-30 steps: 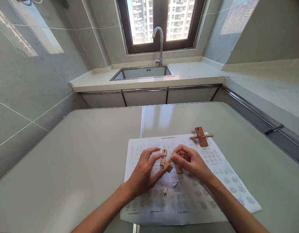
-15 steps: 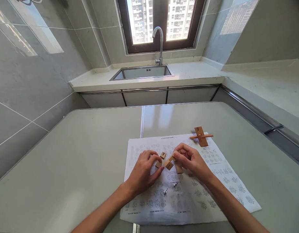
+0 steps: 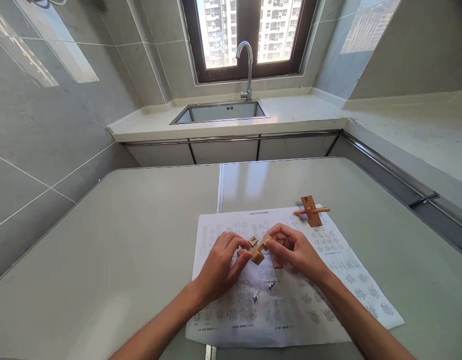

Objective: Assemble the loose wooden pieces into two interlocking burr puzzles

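**The two hands bring the wooden pieces together**

Head view: the left hand (image 3: 220,264) has closed in. A second ago its fingers were spread and only brushing the small wooden block (image 3: 250,243). Now thumb and fingertips pinch that block and have carried it rightwards until it touches the notched wooden pieces (image 3: 259,255). The right hand (image 3: 296,250) holds those pieces, its fingers curled tightly around them and its thumb pressing from the front. It has barely shifted and keeps its bundle just above the printed sheet (image 3: 328,300).

Judging by the contact, the work has gone from picking up a loose part to fitting it against the others. Whether the block is seated in a notch cannot be told, because the fingers cover the joint.

A finished wooden cross (image 3: 312,211) lies unmoved at the far right corner of the sheet, well apart from both hands. The sheet lies on the table (image 3: 121,240), and the sink (image 3: 221,112) is beyond it.
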Demonstrator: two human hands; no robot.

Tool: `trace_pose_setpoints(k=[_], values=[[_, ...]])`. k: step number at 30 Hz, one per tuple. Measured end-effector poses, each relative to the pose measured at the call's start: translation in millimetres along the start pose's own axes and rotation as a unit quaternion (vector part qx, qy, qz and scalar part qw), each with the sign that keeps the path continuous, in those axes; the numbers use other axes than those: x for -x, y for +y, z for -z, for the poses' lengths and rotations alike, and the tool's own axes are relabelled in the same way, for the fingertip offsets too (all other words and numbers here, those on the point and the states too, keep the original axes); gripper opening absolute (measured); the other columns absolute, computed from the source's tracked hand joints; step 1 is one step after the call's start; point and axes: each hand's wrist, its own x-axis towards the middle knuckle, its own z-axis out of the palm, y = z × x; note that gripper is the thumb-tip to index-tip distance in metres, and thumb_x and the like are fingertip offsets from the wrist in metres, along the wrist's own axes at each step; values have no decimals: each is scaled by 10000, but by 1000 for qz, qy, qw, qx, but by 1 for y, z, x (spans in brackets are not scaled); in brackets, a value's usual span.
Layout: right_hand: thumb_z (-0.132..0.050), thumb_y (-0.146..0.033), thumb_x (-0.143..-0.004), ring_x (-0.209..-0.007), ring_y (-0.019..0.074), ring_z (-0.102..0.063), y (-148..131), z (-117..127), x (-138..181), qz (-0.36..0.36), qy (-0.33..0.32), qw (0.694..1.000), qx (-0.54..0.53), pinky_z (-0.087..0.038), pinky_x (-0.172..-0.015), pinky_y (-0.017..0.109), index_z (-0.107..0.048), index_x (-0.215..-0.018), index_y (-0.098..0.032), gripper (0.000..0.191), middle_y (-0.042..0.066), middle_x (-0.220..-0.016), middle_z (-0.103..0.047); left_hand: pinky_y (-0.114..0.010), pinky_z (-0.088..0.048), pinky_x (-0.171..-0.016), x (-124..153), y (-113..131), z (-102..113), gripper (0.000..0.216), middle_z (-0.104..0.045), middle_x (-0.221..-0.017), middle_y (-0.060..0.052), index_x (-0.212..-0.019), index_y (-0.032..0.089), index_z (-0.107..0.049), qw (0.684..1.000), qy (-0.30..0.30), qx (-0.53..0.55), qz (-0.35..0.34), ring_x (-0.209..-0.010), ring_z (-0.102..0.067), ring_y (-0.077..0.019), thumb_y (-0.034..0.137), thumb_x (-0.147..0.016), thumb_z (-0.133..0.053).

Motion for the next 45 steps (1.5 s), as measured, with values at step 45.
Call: trace_pose_setpoints(k=[45], values=[[-663,-433,-983,-934,258,-698,17,-9,-3,122,104,956,246,-539,-852,389,-666,-1110,-239,232,76,-1041,-752,-307,-445,-733,-4,2,-4,532,-687,-924,-54,-1447,163,-435,924,10,330,192,-678,-513,-142,530,-1067,-488]])
